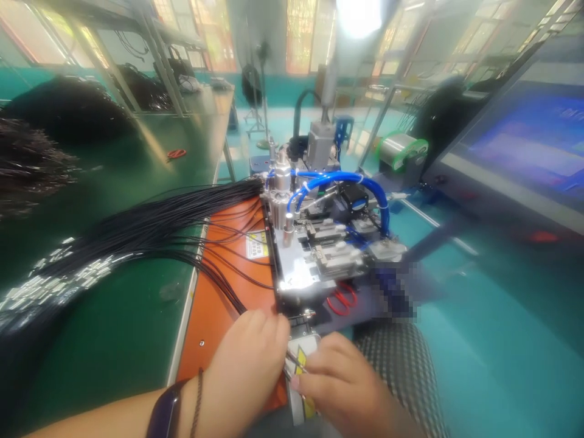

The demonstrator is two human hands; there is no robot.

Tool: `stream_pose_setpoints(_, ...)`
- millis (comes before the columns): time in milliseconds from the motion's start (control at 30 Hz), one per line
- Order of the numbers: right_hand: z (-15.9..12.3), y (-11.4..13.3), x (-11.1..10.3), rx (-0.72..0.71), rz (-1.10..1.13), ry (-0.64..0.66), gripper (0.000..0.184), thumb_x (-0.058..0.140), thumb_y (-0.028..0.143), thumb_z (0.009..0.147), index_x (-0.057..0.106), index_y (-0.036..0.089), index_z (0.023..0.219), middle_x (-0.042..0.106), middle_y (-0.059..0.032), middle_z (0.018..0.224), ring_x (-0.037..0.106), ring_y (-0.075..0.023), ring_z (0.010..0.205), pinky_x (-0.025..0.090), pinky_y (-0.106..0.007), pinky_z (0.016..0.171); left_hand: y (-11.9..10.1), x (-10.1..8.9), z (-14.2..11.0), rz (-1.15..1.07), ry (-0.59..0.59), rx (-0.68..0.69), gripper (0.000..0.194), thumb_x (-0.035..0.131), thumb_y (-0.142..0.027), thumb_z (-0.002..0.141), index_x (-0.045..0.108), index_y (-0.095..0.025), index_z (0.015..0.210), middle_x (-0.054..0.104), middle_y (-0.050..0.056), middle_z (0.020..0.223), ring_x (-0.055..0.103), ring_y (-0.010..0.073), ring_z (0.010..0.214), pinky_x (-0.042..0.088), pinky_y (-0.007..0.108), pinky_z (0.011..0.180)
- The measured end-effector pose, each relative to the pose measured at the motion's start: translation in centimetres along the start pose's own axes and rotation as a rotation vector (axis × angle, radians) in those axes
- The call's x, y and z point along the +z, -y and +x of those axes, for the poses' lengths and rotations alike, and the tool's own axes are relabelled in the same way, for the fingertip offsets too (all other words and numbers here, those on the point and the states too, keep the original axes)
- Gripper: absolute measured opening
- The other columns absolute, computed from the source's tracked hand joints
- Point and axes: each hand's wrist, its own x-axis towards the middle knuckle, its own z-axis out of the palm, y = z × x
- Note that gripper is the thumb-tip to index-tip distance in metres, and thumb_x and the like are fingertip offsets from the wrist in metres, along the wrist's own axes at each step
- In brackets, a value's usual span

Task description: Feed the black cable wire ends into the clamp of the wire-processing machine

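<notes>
Left forearm nearest cam, low across frame, w/ dark wristband + thin braided cord at wrist. Green table fills left side, red-handled scissors lying farther back on it. Monitor glows at far right, silver tape spool w/ green rim just left of it. Orange mat along table edge, w/ yellow-white warning sticker. Metal pneumatic press fixture just right of mat, blue air hoses looped over top. Black wire bundle fans out from fixture's left side across mat + table, silver wire ends at far left. 2nd pair of red scissors below fixture's front edge. Checkered fabric at lower right.

L hand rests palm-down, wrist angled up-right, fingers curled at fixture's front corner, touching tag's top edge; grip on it unclear. R hand comes in from lower right, fingers clenched on white-and-yellow tag, tag pinched btw fingertips and just beside L hand. Thin dark wire ends lie across tag.
</notes>
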Motion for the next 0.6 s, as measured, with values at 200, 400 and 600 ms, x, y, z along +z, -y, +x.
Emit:
stream_pose_setpoints(200, 0.5, -0.5, 1.2, 0.003, 0.034, -0.211, 0.025, 0.055, 0.005, 0.086, 0.058, 0.02, 0.105, 0.066, -0.0047, 0.088, 0.051, -0.0177, 0.081, 0.047, -0.033, 0.073, 0.3, 0.2, 0.1, -0.048, 0.033, -0.033, 0.02, 0.05, -0.005, 0.075, 0.059, -0.016, 0.089, 0.06, 0.005, 0.081, 0.058, 0.0233, 0.073, 0.05, 0.038, 0.066)
stream_pose_setpoints(400, 1.1, -0.9, 1.1, 0.13, 0.143, -0.223, 0.025, 0.052, 0.006, 0.088, 0.06, 0.02, 0.106, 0.065, -0.0051, 0.096, 0.054, -0.0172, 0.089, 0.048, -0.032, 0.081, 1.5, 0.6, 0.4, -0.039, -0.061, -0.023, 0.049, 0.042, 0.005, 0.073, 0.051, -0.01, 0.118, 0.059, 0.015, 0.116, 0.059, 0.0258, 0.101, 0.05, 0.04, 0.085)
stream_pose_setpoints(600, 1.0, -1.1, 1.3, 0.276, 0.252, -0.334, 0.021, 0.053, 0.007, 0.087, 0.063, 0.023, 0.097, 0.066, -0.0025, 0.091, 0.056, -0.0163, 0.088, 0.047, -0.03, 0.08, 1.7, -0.3, 0.0, -0.244, -0.15, 0.007, 0.041, 0.044, 0.003, 0.064, 0.052, -0.014, 0.1, 0.063, 0.011, 0.099, 0.063, 0.0213, 0.086, 0.054, 0.034, 0.075)
